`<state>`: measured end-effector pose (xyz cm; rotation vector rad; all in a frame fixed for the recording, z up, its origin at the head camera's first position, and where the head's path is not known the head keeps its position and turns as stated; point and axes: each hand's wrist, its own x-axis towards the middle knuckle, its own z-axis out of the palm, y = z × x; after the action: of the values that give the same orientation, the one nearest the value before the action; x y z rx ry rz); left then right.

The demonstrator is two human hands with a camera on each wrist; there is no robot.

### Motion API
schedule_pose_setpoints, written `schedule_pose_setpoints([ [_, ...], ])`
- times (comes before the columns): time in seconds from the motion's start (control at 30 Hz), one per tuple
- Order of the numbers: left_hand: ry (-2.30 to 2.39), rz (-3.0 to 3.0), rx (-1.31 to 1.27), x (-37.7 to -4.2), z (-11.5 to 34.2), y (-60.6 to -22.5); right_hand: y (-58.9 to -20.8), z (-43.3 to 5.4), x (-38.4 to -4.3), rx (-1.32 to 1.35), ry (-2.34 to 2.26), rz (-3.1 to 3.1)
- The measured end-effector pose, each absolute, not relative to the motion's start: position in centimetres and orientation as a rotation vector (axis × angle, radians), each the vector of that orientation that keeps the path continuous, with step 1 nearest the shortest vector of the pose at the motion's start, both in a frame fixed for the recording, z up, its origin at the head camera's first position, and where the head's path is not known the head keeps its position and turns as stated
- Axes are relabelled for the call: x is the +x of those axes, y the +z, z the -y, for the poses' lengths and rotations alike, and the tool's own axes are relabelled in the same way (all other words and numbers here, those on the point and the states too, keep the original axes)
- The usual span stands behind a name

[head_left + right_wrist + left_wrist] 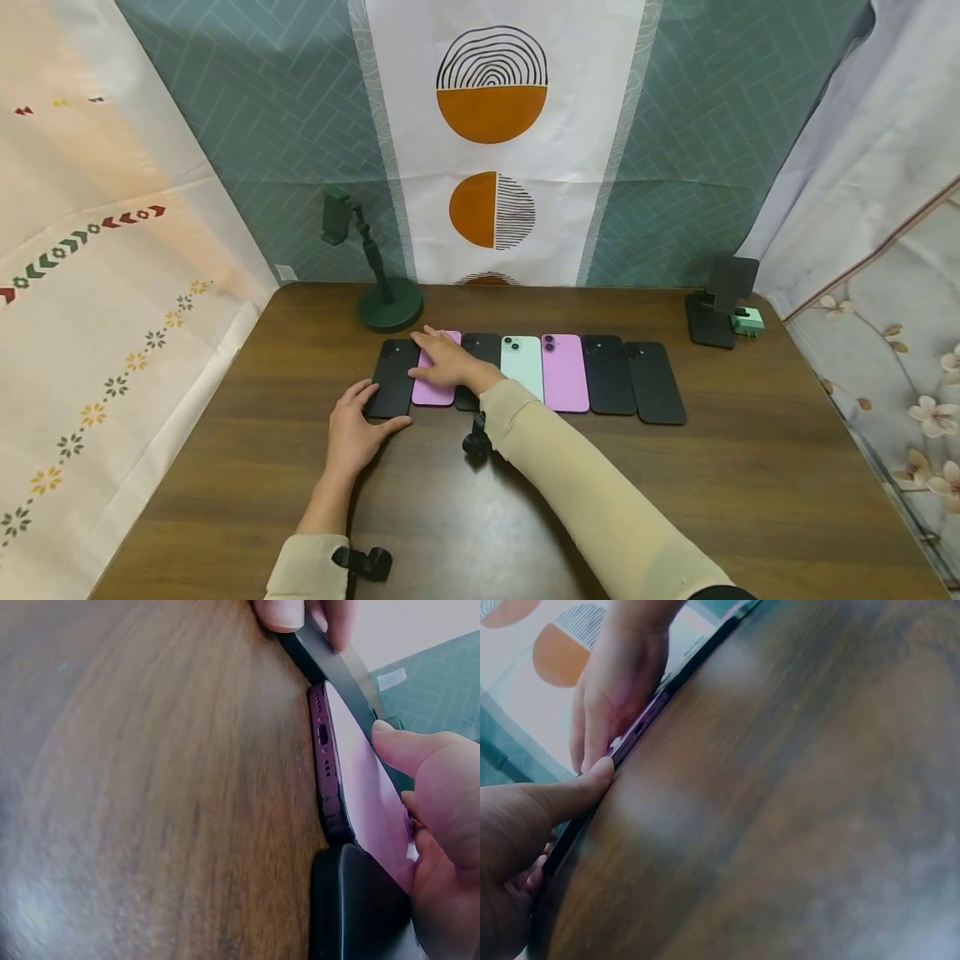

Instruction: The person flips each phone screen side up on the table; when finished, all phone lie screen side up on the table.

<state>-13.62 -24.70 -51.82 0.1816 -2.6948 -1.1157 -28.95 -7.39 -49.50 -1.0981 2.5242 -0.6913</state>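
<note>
Left grip: held the leftmost black phone by its edges, thumb at the bottom, fingers along the left side.
Right grip: reached over the neighbouring pink phone, digits extended, thumb at the black phone's right side.
Black phone: lay flat, ending a seven-phone row on the bench.

Left hand lower left, thumb tip at near edge of dark phone, right by purple phone; both edge-on. Right hand above, fingers pointing down. Wood bench fills right. Orange-patterned hanging upper left.
</note>
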Motion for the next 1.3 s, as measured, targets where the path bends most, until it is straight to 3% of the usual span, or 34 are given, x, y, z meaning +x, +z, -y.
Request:
schedule_pose_setpoints([
  [0.53,-1.125,2.604,0.233,-13.6,24.6,-51.8,-49.0,6.8,-29.7,-0.852,-1.174,-2.28],
  [1.07,-1.067,2.459,-0.113,-13.2,25.5,-51.9,-49.0,7.1,-29.6,-0.726,-1.654,-2.036],
  [1.3,-1.023,2.39,-0.21,-13.2,24.7,-52.0,-49.1,7.5,-29.5,-0.739,-1.624,-2.142],
])
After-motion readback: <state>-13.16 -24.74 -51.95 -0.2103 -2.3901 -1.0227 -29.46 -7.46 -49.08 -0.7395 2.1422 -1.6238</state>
